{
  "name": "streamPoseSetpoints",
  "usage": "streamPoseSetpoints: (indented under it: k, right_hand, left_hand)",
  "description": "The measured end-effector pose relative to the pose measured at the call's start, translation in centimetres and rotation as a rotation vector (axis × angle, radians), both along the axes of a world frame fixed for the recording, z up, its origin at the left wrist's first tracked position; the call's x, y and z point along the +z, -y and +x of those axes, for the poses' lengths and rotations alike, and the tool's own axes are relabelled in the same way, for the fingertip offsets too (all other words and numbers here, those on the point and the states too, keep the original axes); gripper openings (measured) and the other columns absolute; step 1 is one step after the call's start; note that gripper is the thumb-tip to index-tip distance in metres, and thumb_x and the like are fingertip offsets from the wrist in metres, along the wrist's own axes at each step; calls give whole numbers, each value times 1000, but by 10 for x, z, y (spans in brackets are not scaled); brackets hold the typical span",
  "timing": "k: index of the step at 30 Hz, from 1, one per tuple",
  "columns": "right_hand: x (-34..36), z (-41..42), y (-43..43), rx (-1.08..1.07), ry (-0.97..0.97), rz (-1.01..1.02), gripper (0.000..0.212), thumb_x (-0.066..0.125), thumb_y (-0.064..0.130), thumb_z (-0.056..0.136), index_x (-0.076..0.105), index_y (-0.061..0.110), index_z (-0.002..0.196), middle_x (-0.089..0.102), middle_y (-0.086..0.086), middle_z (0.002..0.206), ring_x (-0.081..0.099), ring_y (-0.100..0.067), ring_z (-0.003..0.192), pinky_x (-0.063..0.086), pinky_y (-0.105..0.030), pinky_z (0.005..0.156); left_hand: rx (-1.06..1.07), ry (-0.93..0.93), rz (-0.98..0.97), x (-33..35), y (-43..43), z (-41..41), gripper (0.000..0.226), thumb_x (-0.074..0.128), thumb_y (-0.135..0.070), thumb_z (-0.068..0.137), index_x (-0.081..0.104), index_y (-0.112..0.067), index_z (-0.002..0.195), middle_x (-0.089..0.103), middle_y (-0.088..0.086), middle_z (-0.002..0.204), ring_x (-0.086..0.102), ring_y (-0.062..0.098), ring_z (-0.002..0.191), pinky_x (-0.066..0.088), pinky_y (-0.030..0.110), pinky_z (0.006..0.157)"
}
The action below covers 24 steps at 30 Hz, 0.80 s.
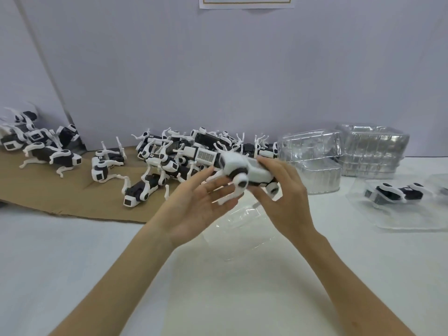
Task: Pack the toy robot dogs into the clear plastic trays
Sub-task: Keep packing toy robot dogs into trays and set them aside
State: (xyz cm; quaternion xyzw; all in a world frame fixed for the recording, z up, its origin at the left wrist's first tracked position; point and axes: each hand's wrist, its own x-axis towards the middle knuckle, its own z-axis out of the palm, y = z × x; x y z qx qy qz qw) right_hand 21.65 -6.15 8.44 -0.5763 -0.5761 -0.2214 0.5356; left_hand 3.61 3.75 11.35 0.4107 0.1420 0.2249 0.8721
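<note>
A white and black toy robot dog (pixel 244 170) is held above the table in the middle of the head view. My right hand (pixel 283 195) grips its body from the right, fingers curled over its top. My left hand (pixel 198 204) lies palm up beneath its left end, fingers nearly straight and touching its white legs. Right under the hands lies a clear plastic tray (pixel 244 229), flat on the white table. To the right, another clear tray (pixel 407 214) holds a packed robot dog (pixel 397 194).
Several loose robot dogs (pixel 169 161) are heaped on a brown cardboard sheet (pixel 72 192) at the back left, more (pixel 36 141) at the far left. Stacks of clear trays (pixel 312 158) (pixel 371 151) stand against the wall at the back right.
</note>
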Motion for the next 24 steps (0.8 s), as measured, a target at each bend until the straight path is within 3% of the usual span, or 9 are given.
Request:
streamPoseSetpoints:
  k: [2, 5, 6, 8, 10, 12, 15, 19, 24]
  right_hand:
    - [3, 5, 1, -26, -98, 19, 49, 65, 42, 86, 61, 16, 127, 61, 10, 113, 51, -5, 101, 37, -8, 87]
    - [8, 13, 5, -37, -254, 68, 45, 66, 45, 86, 58, 26, 126, 65, 9, 106, 59, -12, 93, 52, -28, 81]
    - [9, 15, 6, -30, -311, 70, 42, 68, 43, 85, 57, 30, 124, 66, 7, 102, 63, -16, 88, 56, -39, 75]
    - [10, 20, 9, -14, -383, 58, 37, 73, 39, 84, 57, 35, 116, 68, 7, 95, 66, -16, 79, 58, -45, 62]
    - [9, 22, 9, 10, -405, -12, 31, 74, 37, 84, 61, 34, 111, 67, 11, 91, 65, -11, 76, 58, -38, 61]
    - [8, 23, 7, 55, -426, -93, 29, 76, 31, 85, 65, 30, 111, 68, 11, 94, 64, -12, 85, 55, -33, 73]
    - [7, 25, 7, 101, -410, -189, 31, 79, 22, 83, 68, 32, 110, 66, 16, 103, 61, -8, 97, 51, -34, 85]
    - [3, 23, 6, 126, -380, -241, 29, 83, 21, 78, 72, 33, 102, 66, 27, 98, 61, 2, 94, 45, -20, 79]
    - [3, 21, 5, 163, -365, -356, 26, 82, 23, 80, 73, 37, 100, 68, 21, 99, 59, 6, 96, 43, -12, 79]
  left_hand:
    - [170, -20, 177, -8, -5, -3, 39, 65, -34, 89, 73, -2, 111, 72, 15, 105, 68, 30, 104, 59, 37, 85]
    - [639, -262, 921, -28, -6, -11, 36, 68, -53, 80, 67, -26, 103, 68, -12, 98, 64, 8, 96, 48, 20, 81]
    - [655, -352, 1129, -38, -3, -11, 47, 67, -63, 75, 60, -33, 111, 61, -20, 108, 57, -1, 104, 43, 13, 84]
    - [504, -465, 1317, -56, 3, -6, 74, 67, -74, 64, 44, -40, 126, 43, -27, 124, 39, -11, 121, 31, 6, 94]
    - [417, -481, 1351, -68, 6, 2, 84, 70, -71, 60, 36, -42, 132, 35, -24, 129, 30, -14, 125, 25, 2, 98]
    - [379, -445, 1284, -69, 4, 5, 82, 72, -62, 62, 35, -43, 132, 32, -25, 132, 30, -17, 126, 24, -2, 96]
    - [293, -415, 1213, -69, -10, -3, 83, 75, -49, 68, 33, -42, 139, 31, -27, 142, 27, -17, 132, 23, 5, 102]
    - [187, -399, 1148, -67, -16, -14, 87, 70, -48, 65, 27, -45, 141, 39, -43, 135, 28, -18, 134, 24, 12, 102]
    - [125, -412, 1120, -65, -17, -15, 91, 69, -42, 64, 22, -49, 142, 42, -38, 138, 31, -14, 135, 26, 7, 100]
